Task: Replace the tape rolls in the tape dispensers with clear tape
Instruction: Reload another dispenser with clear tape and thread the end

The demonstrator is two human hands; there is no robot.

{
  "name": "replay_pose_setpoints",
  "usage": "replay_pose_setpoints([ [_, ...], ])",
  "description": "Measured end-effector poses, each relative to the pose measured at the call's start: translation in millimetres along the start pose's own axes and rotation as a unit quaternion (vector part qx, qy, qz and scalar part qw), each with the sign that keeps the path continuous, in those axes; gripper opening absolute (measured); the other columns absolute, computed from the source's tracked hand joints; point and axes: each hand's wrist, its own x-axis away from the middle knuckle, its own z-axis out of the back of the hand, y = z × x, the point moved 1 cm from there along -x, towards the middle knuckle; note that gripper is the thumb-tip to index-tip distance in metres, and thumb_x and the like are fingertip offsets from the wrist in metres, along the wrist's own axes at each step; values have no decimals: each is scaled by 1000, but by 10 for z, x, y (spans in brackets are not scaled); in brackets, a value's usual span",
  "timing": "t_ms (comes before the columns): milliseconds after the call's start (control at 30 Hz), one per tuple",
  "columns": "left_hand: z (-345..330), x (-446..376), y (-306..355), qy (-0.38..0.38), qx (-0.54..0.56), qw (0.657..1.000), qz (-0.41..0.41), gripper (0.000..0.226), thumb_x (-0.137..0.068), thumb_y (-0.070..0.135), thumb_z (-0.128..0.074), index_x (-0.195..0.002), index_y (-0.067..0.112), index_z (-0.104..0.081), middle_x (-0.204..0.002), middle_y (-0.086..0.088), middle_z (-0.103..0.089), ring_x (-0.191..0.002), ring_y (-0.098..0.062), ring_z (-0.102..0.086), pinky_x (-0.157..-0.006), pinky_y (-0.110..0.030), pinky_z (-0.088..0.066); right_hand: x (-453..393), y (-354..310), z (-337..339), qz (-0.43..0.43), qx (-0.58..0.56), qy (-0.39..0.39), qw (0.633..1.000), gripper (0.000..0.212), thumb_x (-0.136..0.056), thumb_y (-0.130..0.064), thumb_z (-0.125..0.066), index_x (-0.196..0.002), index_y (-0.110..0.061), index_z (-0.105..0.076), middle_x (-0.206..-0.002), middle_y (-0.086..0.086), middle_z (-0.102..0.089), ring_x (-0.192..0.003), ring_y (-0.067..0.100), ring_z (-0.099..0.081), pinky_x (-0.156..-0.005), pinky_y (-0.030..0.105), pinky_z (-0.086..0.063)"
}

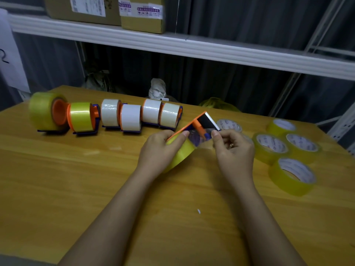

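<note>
Hands grip dispenser; tape pinched.

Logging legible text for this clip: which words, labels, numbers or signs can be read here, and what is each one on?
No text can be read with certainty.
White paper sheet at far left: a dark handwritten mark, possibly "2", cut off.
Shipping labels on the cardboard boxes on the shelf: print and purple characters, blurred.
Printed cores of the loose tape rolls on the right: blue logo print, too small to read.
</note>
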Motion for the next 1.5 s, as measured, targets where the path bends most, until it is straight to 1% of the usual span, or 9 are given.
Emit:
replay_pose_setpoints([
  [133, -6, 19, 10, 14, -50, 998, -35, 51, -85, 64, -49, -91, 17, -69, -79, -3, -66, -76, -19, -60, -66, -45, -50, -12, -17, 35, -61, -55, -9, 997, 21, -90, -14, -66, -70, -21, -62, -58, -9, -54, -54, 3, -49, -52, 11, -37],
  [300, -7, 33, 13, 5, -85, 994, -68, 43, -88, 56, -49, -97, 18, -69, -80, 0, -66, -74, -14, -59, -61, -38, -49, -30, -29, 75, -81, -68, -17, 994, 22, -91, -16, -65, -70, -20, -61, -58, -5, -54, -53, 3, -48, -50, 11, -39],
  [500, -26, 48, 1, 1, -109, 989, -103, 57, -84, 65, -40, -98, 17, -68, -79, 1, -66, -71, -15, -60, -57, -36, -48, -35, -2, 92, -86, -52, -11, 995, 24, -91, -18, -65, -68, -20, -61, -56, -5, -53, -51, 4, -47, -49, 12, -39],
  [667, -38, 35, -43, 11, -136, 983, -125, 56, -84, 65, -39, -92, 17, -68, -73, 1, -64, -66, -17, -59, -53, -39, -48, -31, 27, 82, -68, -1, -3, 998, 24, -90, -18, -65, -68, -15, -60, -56, -2, -53, -54, 9, -48, -48, 17, -37],
  [800, -41, 51, -33, 12, -129, 984, -126, 55, -86, 66, -42, -95, 18, -69, -78, 1, -66, -70, -16, -60, -55, -37, -49, -25, 24, 80, -34, 32, 1, 999, 25, -89, -15, -65, -66, -14, -57, -55, -4, -51, -56, 9, -47, -48, 16, -36],
  [933, -29, 45, -11, 15, -103, 988, -113, 52, -83, 62, -42, -93, 19, -70, -73, 3, -64, -67, -13, -58, -50, -28, -38, -34, 31, 73, -9, 47, 6, 999, 28, -89, -17, -65, -64, -20, -53, -53, -9, -47, -53, 12, -45, -46, 16, -33],
  [1067, -41, 42, -52, 17, -131, 983, -128, 54, -86, 66, -43, -91, 19, -69, -74, 2, -65, -66, -14, -58, -52, -34, -46, -20, 56, 55, 1, 76, 8, 997, 34, -90, -19, -65, -63, -25, -46, -53, -10, -45, -51, 9, -43, -48, 22, -31],
  [1133, -45, 32, -59, 15, -127, 983, -128, 54, -84, 65, -42, -92, 19, -69, -74, 2, -65, -67, -13, -59, -52, -33, -47, -24, 62, 51, 4, 86, 8, 996, 35, -91, -21, -64, -63, -28, -44, -54, -10, -45, -52, 9, -43, -49, 24, -32],
  [1500, -37, 8, -82, 2, -148, 977, -155, 53, -85, 67, -43, -87, 22, -72, -67, 6, -64, -61, -8, -56, -48, -25, -37, -29, 71, 83, 4, 103, 0, 995, 26, -92, -23, -63, -68, -20, -52, -57, -9, -49, -52, 8, -46, -47, 23, -34],
])
